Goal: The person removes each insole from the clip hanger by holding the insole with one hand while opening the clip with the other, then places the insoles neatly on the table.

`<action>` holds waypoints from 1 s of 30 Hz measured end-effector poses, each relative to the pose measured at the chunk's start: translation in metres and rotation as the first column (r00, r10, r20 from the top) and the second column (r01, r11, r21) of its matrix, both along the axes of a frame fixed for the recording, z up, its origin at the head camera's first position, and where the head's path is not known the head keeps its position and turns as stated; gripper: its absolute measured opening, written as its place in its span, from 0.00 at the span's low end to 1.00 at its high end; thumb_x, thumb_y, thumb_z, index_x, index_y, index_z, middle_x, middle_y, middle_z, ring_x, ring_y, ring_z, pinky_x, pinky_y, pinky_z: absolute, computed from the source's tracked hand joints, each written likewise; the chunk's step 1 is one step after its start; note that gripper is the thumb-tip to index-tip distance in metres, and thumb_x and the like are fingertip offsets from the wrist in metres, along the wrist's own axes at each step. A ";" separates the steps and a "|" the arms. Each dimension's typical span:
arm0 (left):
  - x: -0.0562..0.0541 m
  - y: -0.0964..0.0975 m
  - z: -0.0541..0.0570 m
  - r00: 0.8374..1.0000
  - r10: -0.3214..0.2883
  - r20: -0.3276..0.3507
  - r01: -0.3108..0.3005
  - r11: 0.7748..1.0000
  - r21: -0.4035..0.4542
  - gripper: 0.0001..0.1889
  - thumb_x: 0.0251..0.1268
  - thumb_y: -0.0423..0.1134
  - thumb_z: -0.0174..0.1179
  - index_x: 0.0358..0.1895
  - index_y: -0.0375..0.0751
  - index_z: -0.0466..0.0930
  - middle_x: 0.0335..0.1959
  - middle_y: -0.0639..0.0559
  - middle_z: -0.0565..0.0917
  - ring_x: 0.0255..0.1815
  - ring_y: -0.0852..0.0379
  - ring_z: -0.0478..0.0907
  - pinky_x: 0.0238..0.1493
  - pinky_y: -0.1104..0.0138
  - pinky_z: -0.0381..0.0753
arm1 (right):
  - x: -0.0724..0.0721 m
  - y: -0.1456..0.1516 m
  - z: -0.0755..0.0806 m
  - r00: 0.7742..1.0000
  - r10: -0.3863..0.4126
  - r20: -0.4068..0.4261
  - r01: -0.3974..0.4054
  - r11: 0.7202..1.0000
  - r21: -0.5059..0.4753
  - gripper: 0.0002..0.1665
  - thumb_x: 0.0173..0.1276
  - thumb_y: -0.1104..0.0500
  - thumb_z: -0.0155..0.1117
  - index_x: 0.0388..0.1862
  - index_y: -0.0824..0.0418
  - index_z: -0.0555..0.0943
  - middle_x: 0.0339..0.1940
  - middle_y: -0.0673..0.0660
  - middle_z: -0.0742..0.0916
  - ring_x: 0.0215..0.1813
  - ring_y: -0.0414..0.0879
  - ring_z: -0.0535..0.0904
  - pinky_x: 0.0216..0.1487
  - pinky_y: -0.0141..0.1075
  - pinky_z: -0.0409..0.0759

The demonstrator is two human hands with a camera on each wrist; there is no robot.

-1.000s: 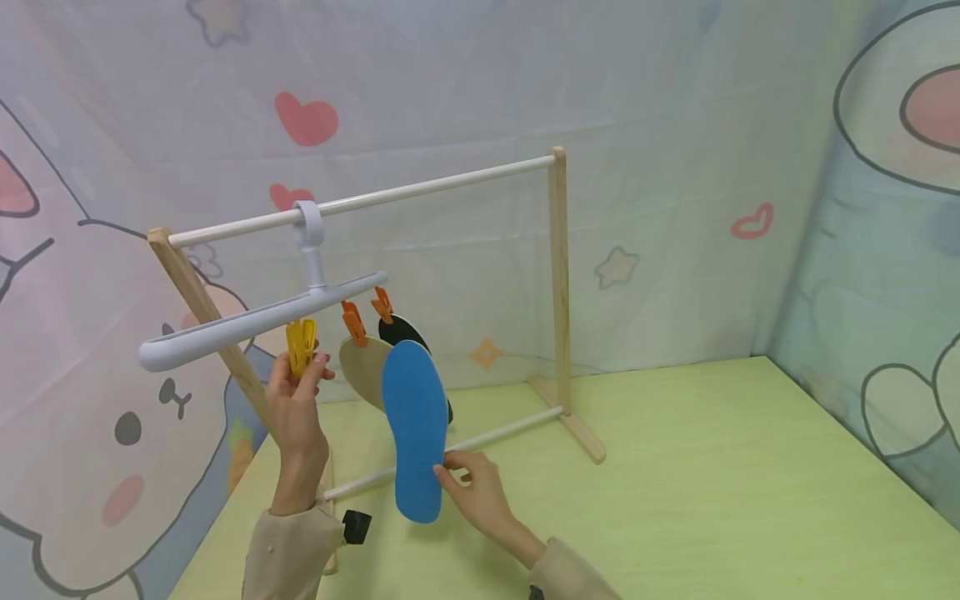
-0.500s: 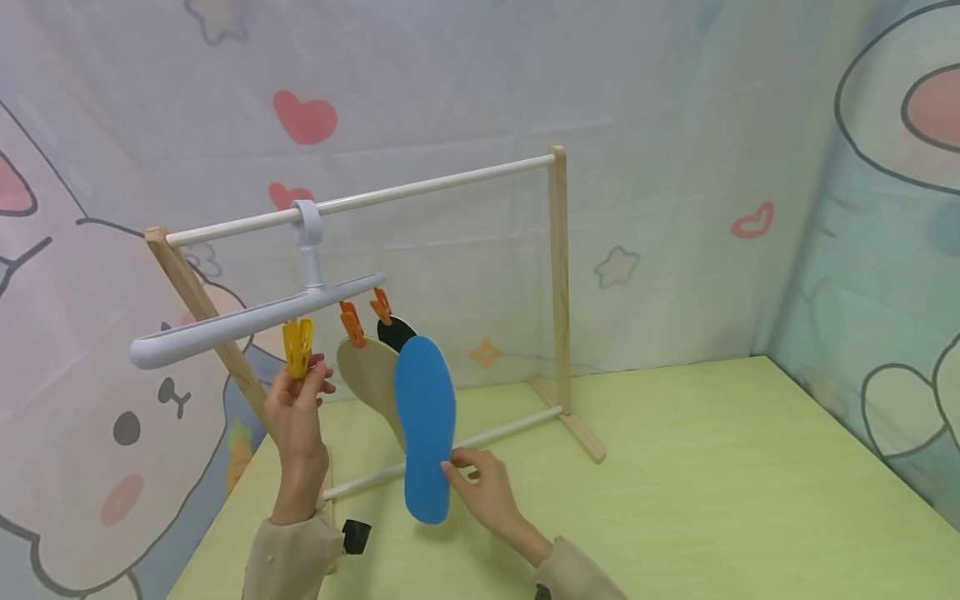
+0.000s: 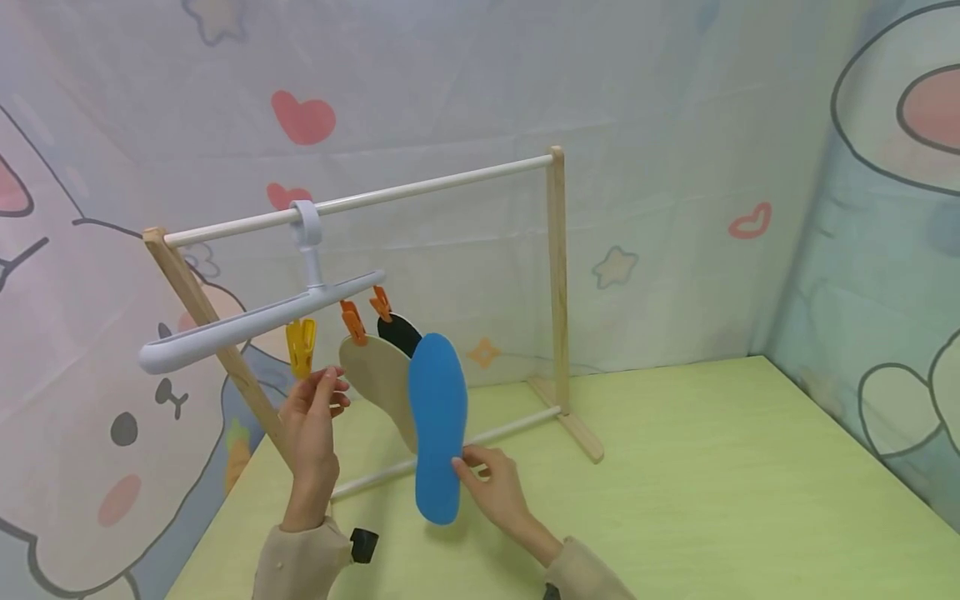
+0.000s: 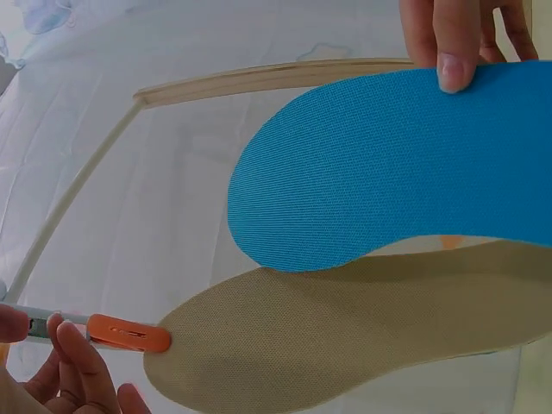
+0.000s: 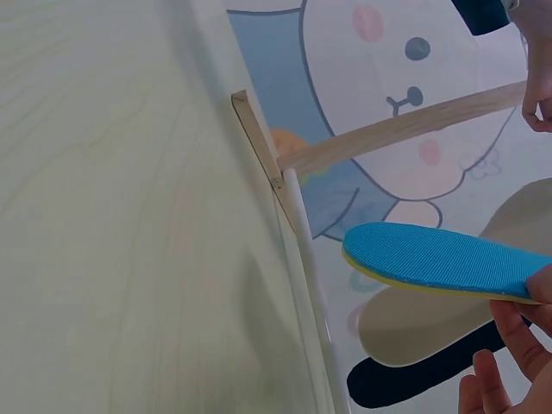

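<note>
In the head view my right hand (image 3: 493,492) pinches the lower edge of an upright blue insole (image 3: 438,429) between thumb and fingers. The right wrist view shows a yellow edge under its blue face. My left hand (image 3: 311,421) is just below a yellow clip (image 3: 301,348) that hangs from the white hanger (image 3: 225,329). Its fingers are loosely bent and hold nothing; whether they touch the clip is unclear. Behind the blue insole, a beige insole (image 3: 375,375) and a black insole (image 3: 397,332) hang from orange clips (image 3: 353,322), partly covered.
The hanger hooks over the white top rod (image 3: 435,182) of a wooden rack, whose right post (image 3: 558,283) stands on a foot (image 3: 573,429). A lower rod (image 3: 517,425) runs behind the insoles. Beneath is a light green table (image 3: 712,467); a printed curtain (image 3: 660,125) surrounds it.
The blue insole has moved right with my right hand, showing more of the beige insole. My left hand has come down and slightly right from the yellow clip, which stays on the hanger.
</note>
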State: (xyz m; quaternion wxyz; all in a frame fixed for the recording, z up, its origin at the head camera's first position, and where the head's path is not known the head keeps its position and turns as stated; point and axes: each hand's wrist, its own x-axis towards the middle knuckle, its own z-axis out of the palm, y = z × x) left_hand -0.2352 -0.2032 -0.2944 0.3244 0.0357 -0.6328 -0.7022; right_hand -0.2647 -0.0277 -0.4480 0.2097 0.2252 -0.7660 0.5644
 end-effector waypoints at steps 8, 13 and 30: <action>-0.001 0.003 -0.006 0.998 -0.046 0.040 0.048 0.998 -0.036 0.08 0.64 0.40 0.51 0.28 0.49 0.77 0.19 0.62 0.75 0.18 0.67 0.71 0.28 0.75 0.70 | 0.001 0.004 -0.001 1.000 -0.004 0.014 0.005 1.000 -0.025 0.09 0.61 0.58 0.58 0.34 0.61 0.82 0.32 0.55 0.86 0.36 0.47 0.78 0.36 0.34 0.76; -0.004 0.007 -0.009 0.998 -0.066 0.022 0.066 0.998 -0.010 0.10 0.64 0.37 0.51 0.25 0.49 0.77 0.17 0.62 0.76 0.17 0.66 0.72 0.24 0.76 0.71 | -0.001 0.007 -0.003 1.000 -0.022 0.005 0.022 0.999 -0.024 0.09 0.61 0.58 0.58 0.34 0.61 0.82 0.30 0.56 0.86 0.35 0.46 0.77 0.35 0.32 0.76; -0.002 0.011 -0.012 0.995 -0.061 0.078 0.069 0.993 -0.097 0.08 0.64 0.36 0.50 0.27 0.45 0.77 0.18 0.61 0.76 0.17 0.65 0.71 0.26 0.76 0.72 | -0.005 0.025 -0.002 0.996 -0.071 0.048 0.074 0.996 -0.050 0.07 0.59 0.59 0.61 0.34 0.59 0.82 0.28 0.53 0.85 0.34 0.45 0.78 0.36 0.28 0.75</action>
